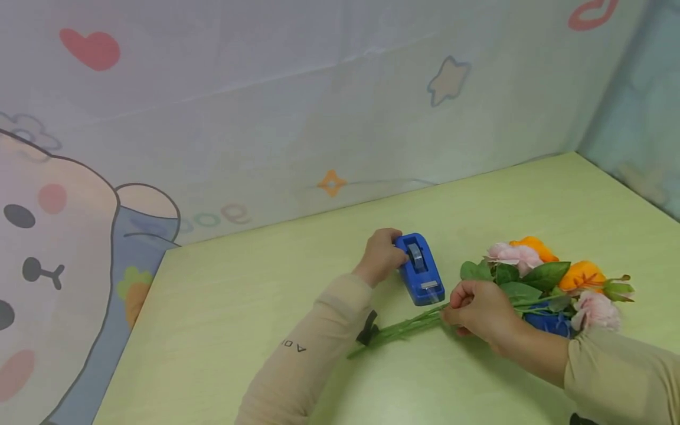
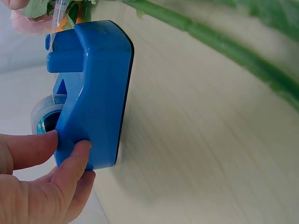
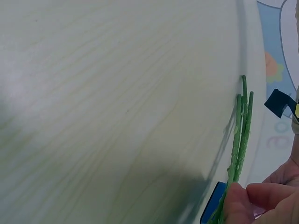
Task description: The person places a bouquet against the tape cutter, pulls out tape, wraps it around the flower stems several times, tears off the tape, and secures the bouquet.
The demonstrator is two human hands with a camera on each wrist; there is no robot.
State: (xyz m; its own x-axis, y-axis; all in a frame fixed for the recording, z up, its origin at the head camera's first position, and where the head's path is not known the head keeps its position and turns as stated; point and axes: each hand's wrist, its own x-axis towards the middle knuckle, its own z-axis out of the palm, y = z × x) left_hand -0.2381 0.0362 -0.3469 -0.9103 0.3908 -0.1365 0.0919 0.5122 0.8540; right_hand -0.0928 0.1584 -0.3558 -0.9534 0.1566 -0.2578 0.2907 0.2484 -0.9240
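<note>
My left hand (image 1: 379, 260) grips the back end of a blue tape dispenser (image 1: 425, 277), which carries a roll of clear tape (image 2: 44, 114). In the left wrist view, a strip of clear tape (image 2: 58, 18) runs from the cutter end past the top edge. Thumb and forefinger of my right hand (image 1: 486, 313) pinch green flower stems (image 1: 414, 323) just beyond the dispenser; whether they also hold the tape end is hidden. The cut stem ends (image 3: 244, 88) point left. At the other end are orange flowers (image 1: 581, 274), pink flowers (image 1: 597, 310) and green leaves (image 1: 544, 274).
Both hands work over a pale green table (image 1: 239, 307). Behind it hangs a printed cloth (image 1: 255, 118) with cartoon figures. Something dark blue (image 1: 547, 321) lies among the flowers. A black piece (image 1: 366, 330) shows beside the left sleeve (image 1: 319, 336).
</note>
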